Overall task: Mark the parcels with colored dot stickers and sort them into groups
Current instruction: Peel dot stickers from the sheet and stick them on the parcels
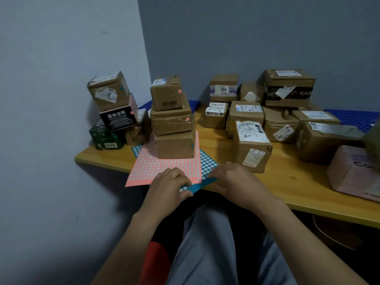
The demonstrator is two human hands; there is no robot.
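While both hands work at the near edge of the worktop (287, 182), the thing in play is the teal sticker sheet (205, 167), which lies partly under the pink sticker sheet (164, 167) and juts over the edge toward the person's lap. The left hand (170, 186) has its grip closed down on the teal sheet's near corner, fingertips (186, 187) pressed among the dots, apparently picking at one. The right hand (232, 179) lies flat beside it, fingers together on the sheet's right corner; whether it pinches anything I cannot tell.

To do this well, I'd judge the right hand should pin the sheet while the left lifts a single dot by its rim, peeling slowly so it doesn't curl or drag a neighbour along.

A stack of three brown parcels (172, 120) stands on the pink sheet, so tugging either sheet could topple it. Its upper two boxes carry pink dots, the bottom one a teal dot. Further left, a second pile (115, 112) against the wall also shows dots. Off to the right sits a crowd of unmarked parcels (267, 120), the nearest being a taped box with white labels (251, 147), a likely next candidate for the teal dot.
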